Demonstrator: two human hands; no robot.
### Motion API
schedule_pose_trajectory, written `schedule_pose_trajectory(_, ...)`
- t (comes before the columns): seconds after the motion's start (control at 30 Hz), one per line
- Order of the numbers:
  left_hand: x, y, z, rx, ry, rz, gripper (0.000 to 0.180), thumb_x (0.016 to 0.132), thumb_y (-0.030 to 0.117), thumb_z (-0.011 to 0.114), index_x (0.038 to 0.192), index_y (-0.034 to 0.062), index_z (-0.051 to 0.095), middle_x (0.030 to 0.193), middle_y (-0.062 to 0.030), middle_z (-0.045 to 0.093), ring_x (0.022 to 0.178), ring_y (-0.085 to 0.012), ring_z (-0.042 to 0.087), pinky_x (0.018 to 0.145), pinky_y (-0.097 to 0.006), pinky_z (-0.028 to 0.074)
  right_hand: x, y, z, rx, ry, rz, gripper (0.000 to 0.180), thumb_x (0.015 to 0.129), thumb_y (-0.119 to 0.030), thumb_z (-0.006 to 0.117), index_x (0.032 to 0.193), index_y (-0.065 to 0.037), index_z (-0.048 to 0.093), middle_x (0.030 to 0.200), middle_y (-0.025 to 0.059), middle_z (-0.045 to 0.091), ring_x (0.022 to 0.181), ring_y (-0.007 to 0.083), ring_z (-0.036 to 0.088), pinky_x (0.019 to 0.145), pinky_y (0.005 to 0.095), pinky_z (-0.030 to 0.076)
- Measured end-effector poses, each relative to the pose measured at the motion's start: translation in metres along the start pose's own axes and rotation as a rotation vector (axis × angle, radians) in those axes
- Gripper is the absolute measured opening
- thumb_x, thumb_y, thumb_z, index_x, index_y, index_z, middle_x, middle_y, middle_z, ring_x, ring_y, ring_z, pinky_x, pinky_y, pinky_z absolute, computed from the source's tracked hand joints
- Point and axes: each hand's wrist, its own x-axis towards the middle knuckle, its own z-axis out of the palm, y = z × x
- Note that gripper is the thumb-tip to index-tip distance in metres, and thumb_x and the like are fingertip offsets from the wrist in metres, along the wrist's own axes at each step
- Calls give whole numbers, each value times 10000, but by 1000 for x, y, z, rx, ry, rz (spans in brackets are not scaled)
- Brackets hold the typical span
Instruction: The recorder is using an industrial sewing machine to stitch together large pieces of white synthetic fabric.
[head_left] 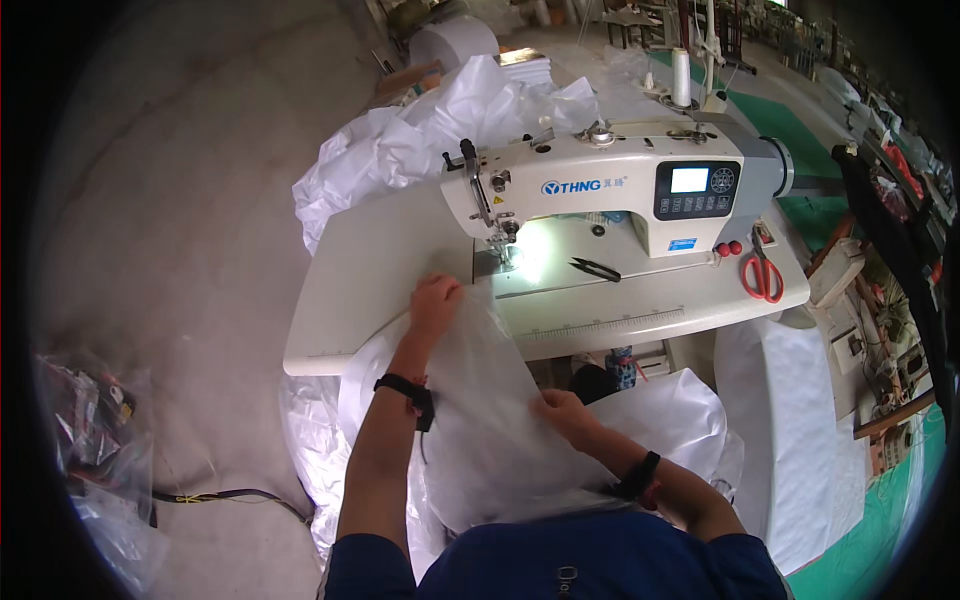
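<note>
Sewing machine [600,165]: on the bench [365,275], right of upper centre
Snips [597,269]: on the bench, in front of the machine
Scissors [763,280]: bench's right end
Thread cone [681,80]: behind the machine, upper right
Sheet [480,400]: lower centre, reaching onto the bench

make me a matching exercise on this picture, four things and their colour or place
1. scissors
2. snips
3. thread cone
4. left hand

A. white, standing beyond the sewing machine
B. at the end of the white sheet nearest the machine
C. red handles, at the right end of the table
D. black, lying on the tabletop

Pairs: 1-C, 2-D, 3-A, 4-B
</note>
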Motion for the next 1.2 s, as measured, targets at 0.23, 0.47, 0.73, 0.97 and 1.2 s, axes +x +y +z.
schedule_pose_trajectory(0.23, 7, 12, 20, 192, -43, -224, 169, 770, 211, 625, 833, 59, 589, 813, -102, 585, 820, -306, 565, 701, -403, 454, 5, 10, -3, -176, 39, -97, 266, 883, -243, 506, 896, -3, 620, 749, 51, 617, 681, 111, 548, 630, 285, 448)
schedule_pose_trajectory(0.47, 23, 52, -16, -498, -201, -189, 91, 806, 105, 594, 831, 27, 554, 748, -39, 556, 681, -151, 512, 629, -267, 412, -5, -87, -13, -799, 453, -464, 458, 833, -356, 593, 1114, -7, 501, 910, 190, 619, 848, 295, 623, 734, 395, 478)
schedule_pose_trajectory(0.73, 35, 123, -74, -788, -373, -168, 100, 857, 123, 573, 880, 27, 557, 737, 31, 500, 684, -59, 429, 613, -218, 384, 31, -162, -19, -382, 106, -631, 349, 826, -230, 659, 1078, -12, 555, 870, 12, 605, 757, 64, 524, 665, 242, 446)
schedule_pose_trajectory(0.97, 27, 147, -90, -519, -180, 35, 157, 858, 158, 589, 894, 9, 552, 709, -14, 516, 651, -82, 444, 617, -232, 399, 9, -161, -1, 31, 27, -480, 141, 903, -170, 550, 877, -51, 620, 702, -89, 511, 619, 12, 414, 560, 207, 364)
schedule_pose_trajectory(1.2, 31, 155, -95, -686, -244, -84, 171, 838, 170, 619, 811, 13, 560, 674, 9, 505, 630, -79, 426, 600, -234, 385, -2, -160, 9, -266, 135, -617, 147, 910, -141, 515, 847, -25, 581, 639, -73, 441, 584, 24, 374, 535, 199, 337)
